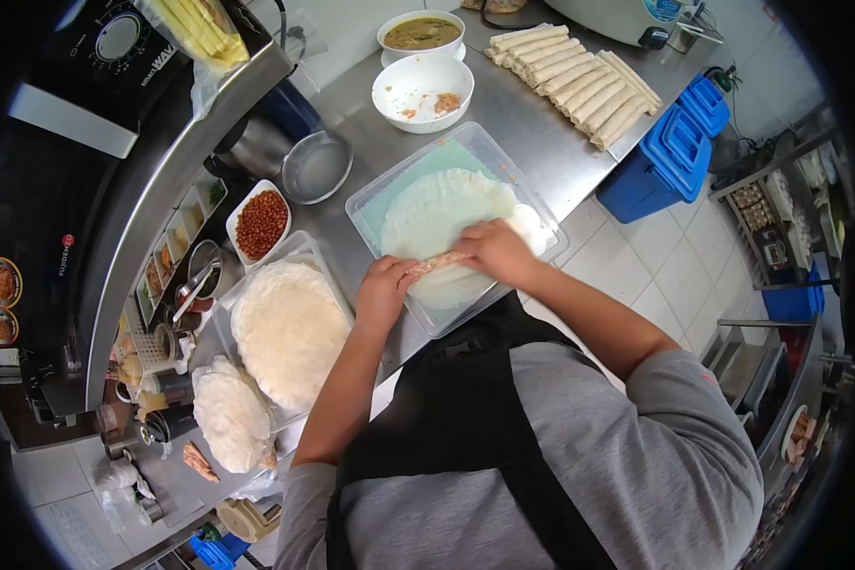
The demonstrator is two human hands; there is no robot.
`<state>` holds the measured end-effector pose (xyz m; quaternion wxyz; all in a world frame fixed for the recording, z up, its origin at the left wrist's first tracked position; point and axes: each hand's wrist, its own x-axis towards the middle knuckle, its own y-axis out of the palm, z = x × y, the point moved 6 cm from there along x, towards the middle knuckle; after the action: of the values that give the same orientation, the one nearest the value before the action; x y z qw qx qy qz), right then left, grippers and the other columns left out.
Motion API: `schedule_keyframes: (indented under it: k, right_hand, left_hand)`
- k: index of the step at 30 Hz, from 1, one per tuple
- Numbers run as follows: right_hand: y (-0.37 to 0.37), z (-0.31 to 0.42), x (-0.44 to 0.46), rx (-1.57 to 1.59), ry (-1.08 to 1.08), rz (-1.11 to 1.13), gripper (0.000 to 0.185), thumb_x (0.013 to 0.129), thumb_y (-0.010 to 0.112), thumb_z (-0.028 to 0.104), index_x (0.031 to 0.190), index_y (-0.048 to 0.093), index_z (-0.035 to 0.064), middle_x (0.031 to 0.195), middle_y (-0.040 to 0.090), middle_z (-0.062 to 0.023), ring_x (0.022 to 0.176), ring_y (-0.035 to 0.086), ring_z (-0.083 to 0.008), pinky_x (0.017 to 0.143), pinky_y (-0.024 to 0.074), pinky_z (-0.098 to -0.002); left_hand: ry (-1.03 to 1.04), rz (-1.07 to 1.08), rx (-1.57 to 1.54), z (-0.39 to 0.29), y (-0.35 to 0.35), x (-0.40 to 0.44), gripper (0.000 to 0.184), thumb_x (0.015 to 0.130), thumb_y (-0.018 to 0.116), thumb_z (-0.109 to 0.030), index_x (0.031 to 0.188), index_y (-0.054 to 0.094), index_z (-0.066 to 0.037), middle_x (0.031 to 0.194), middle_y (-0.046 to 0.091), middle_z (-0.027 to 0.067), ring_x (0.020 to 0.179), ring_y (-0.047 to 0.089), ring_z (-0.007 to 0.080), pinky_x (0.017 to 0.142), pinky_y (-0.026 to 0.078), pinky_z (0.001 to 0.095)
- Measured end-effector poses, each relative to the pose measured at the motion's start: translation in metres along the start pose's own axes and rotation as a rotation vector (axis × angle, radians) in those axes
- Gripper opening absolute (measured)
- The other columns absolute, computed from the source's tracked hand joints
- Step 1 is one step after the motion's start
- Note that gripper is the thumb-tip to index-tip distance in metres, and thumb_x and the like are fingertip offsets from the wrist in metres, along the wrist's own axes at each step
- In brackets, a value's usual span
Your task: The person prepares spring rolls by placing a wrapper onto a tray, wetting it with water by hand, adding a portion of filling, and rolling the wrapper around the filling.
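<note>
A round translucent wrapper sheet (437, 204) lies on a clear plastic tray lid (369, 197) over a pale green surface. Across the sheet's near part runs a narrow strip of pinkish filling (437, 263). My left hand (382, 288) has its fingers closed on the strip's left end. At the other end, the closed fingers of my right hand (497, 251) press on the filling. A white bowl (422, 88) with remnants of similar filling stands beyond the lid. Rolled wrappers (579, 81) lie side by side at the counter's far right.
Left of the lid, a container holds a stack of round wrappers (290, 328), beside a bagged bundle (233, 418). Nearby stand a tray of reddish-brown nuts or beans (261, 225) and a metal bowl (317, 167). Beyond are a soup bowl (422, 34) and blue bins (651, 161).
</note>
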<state>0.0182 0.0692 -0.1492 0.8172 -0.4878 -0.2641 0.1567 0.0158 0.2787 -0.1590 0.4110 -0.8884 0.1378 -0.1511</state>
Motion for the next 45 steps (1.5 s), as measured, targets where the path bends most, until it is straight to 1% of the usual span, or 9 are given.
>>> schedule_keyframes:
  k: [7, 13, 20, 24, 29, 32, 35, 39, 45]
  right_hand:
    - [-0.027, -0.056, -0.038, 0.223, 0.066, -0.015, 0.034, 0.078, 0.077, 0.017, 0.111, 0.07, 0.0069, 0.107, 0.066, -0.0113, 0.1, 0.06, -0.033, 0.089, 0.0498, -0.0408]
    - [-0.062, -0.061, -0.005, 0.309, 0.113, -0.018, 0.061, 0.077, 0.082, 0.028, 0.129, 0.06, 0.0059, 0.12, 0.059, -0.0178, 0.111, 0.057, -0.037, 0.096, 0.0476, -0.0418]
    - [-0.084, -0.112, 0.142, -0.42, -0.134, -0.025, 0.079, 0.076, 0.081, 0.04, 0.137, 0.051, 0.0, 0.138, 0.054, -0.0193, 0.128, 0.052, -0.0315, 0.108, 0.0406, -0.0447]
    - [-0.053, -0.16, 0.193, -0.46, -0.139, 0.357, 0.072, 0.078, 0.079, 0.043, 0.133, 0.056, 0.0023, 0.136, 0.057, -0.0187, 0.126, 0.055, -0.0287, 0.11, 0.04, -0.0443]
    - [-0.054, -0.167, 0.199, -0.482, 0.157, 0.778, 0.057, 0.079, 0.078, 0.04, 0.122, 0.065, 0.0053, 0.132, 0.06, -0.0173, 0.118, 0.061, -0.0298, 0.104, 0.045, -0.0451]
    - [-0.052, -0.167, 0.209, -0.445, -0.112, 0.591, 0.058, 0.079, 0.078, 0.037, 0.123, 0.063, 0.003, 0.132, 0.058, -0.0206, 0.12, 0.058, -0.034, 0.1, 0.0478, -0.0425]
    - [-0.057, -0.166, 0.211, -0.423, -0.077, 0.476, 0.062, 0.078, 0.079, 0.036, 0.127, 0.061, 0.0029, 0.126, 0.061, -0.0187, 0.118, 0.058, -0.033, 0.099, 0.048, -0.0433]
    - [-0.027, -0.183, 0.218, -0.404, -0.09, 0.636, 0.058, 0.077, 0.08, 0.032, 0.126, 0.064, 0.005, 0.121, 0.063, -0.0161, 0.117, 0.059, -0.0319, 0.097, 0.0486, -0.0431]
    - [-0.034, -0.185, 0.205, -0.374, -0.091, 0.462, 0.039, 0.076, 0.08, 0.016, 0.113, 0.07, 0.0099, 0.108, 0.07, -0.0141, 0.108, 0.064, -0.0323, 0.091, 0.0522, -0.0424]
  left_hand:
    - [0.06, -0.01, 0.028, -0.01, -0.004, 0.002, 0.035, 0.077, 0.079, -0.021, 0.11, 0.075, -0.01, 0.089, 0.064, 0.0091, 0.084, 0.062, 0.0259, 0.075, 0.051, 0.0365]
    - [-0.013, -0.075, -0.013, -0.015, -0.005, 0.001, 0.032, 0.077, 0.079, -0.027, 0.106, 0.076, -0.015, 0.089, 0.065, 0.0066, 0.088, 0.063, 0.0266, 0.077, 0.052, 0.037]
    - [-0.135, -0.247, -0.029, -0.032, -0.009, -0.002, 0.035, 0.084, 0.075, -0.024, 0.116, 0.072, -0.011, 0.099, 0.065, 0.0106, 0.092, 0.063, 0.0283, 0.08, 0.052, 0.0374]
    - [-0.176, -0.34, 0.039, -0.037, -0.018, -0.018, 0.036, 0.087, 0.073, -0.02, 0.121, 0.068, -0.009, 0.109, 0.063, 0.0129, 0.093, 0.063, 0.0277, 0.078, 0.053, 0.0353]
    - [-0.304, -0.443, -0.017, -0.047, -0.025, -0.053, 0.032, 0.089, 0.071, -0.009, 0.12, 0.068, -0.008, 0.115, 0.061, 0.0114, 0.092, 0.063, 0.023, 0.07, 0.054, 0.0301]
    - [-0.336, -0.459, -0.033, -0.056, -0.023, -0.07, 0.032, 0.088, 0.07, -0.007, 0.12, 0.068, -0.008, 0.115, 0.061, 0.0118, 0.095, 0.063, 0.0242, 0.074, 0.055, 0.0311]
    - [-0.341, -0.474, -0.026, -0.062, -0.019, -0.078, 0.031, 0.088, 0.07, -0.006, 0.12, 0.068, -0.007, 0.116, 0.06, 0.0123, 0.098, 0.063, 0.025, 0.078, 0.055, 0.0318]
    - [-0.352, -0.447, -0.048, -0.069, -0.013, -0.079, 0.031, 0.089, 0.07, -0.005, 0.12, 0.068, -0.007, 0.118, 0.06, 0.0125, 0.1, 0.063, 0.0251, 0.08, 0.055, 0.0322]
    - [-0.334, -0.436, -0.058, -0.074, -0.006, -0.076, 0.031, 0.089, 0.07, -0.005, 0.12, 0.068, -0.007, 0.119, 0.059, 0.0114, 0.098, 0.063, 0.0228, 0.079, 0.055, 0.0307]
